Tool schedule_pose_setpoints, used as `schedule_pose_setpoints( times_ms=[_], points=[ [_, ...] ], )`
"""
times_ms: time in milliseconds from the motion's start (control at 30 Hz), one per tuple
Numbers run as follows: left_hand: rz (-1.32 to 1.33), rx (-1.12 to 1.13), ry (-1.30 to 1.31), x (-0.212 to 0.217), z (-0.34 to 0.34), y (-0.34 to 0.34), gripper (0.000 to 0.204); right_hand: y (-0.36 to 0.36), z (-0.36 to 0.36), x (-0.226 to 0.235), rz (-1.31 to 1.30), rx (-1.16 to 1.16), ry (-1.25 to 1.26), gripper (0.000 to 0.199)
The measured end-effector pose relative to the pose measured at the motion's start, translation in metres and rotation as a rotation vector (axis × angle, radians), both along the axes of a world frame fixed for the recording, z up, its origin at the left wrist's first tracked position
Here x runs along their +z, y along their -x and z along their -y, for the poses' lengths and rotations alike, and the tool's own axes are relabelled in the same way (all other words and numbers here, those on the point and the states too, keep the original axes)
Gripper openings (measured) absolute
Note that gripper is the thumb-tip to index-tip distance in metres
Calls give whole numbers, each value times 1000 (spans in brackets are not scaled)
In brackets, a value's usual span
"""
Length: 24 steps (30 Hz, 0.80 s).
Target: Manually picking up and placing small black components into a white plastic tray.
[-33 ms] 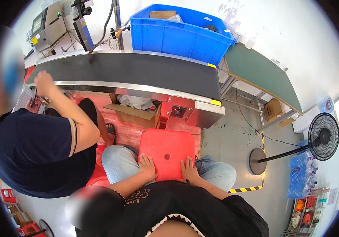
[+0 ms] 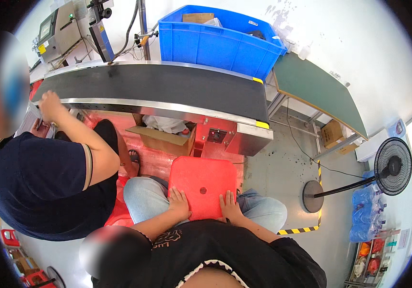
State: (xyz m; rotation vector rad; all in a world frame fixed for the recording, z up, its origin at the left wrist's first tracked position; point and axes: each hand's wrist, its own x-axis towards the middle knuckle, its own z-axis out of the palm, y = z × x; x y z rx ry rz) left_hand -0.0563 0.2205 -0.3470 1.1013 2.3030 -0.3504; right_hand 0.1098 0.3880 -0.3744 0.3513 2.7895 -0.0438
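Hands (image 2: 179,205) palm-down, well apart, on opposite sides of red stool (image 2: 203,174)

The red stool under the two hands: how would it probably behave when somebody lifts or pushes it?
The red stool is probably stiff: its flat top shows no visible bend where the left hand and right hand rest. It looks like plastic, so it may be light for its size. Its smooth surface could be a bit slippery.

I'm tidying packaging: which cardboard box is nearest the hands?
The open cardboard box under the conveyor, white plastic inside; the box under the green table is farther.
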Motion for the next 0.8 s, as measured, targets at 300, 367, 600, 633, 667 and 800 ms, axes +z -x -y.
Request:
schedule_pose_setpoints(
  times_ms=[300,367,600,633,667,800],
  points=[
    [-3,-1,-2,3,-3,0,99,0,-4,3,-44,27,-14,108],
    [-16,-4,-8,1,-3,0,98,-2,-4,0,-82,48,-57,108],
    [-27,-2,-52,-10,9,2,102,7,4,15,-24,8,45,101],
    [-22,7,-52,-11,8,2,103,6,4,15,-18,15,44,98],
    [-31,-8,-59,-12,9,3,103,6,4,14,-12,19,44,95],
    [0,-16,-62,-9,0,4,100,-5,-3,-22,-123,-21,-81,79]
  ],
)
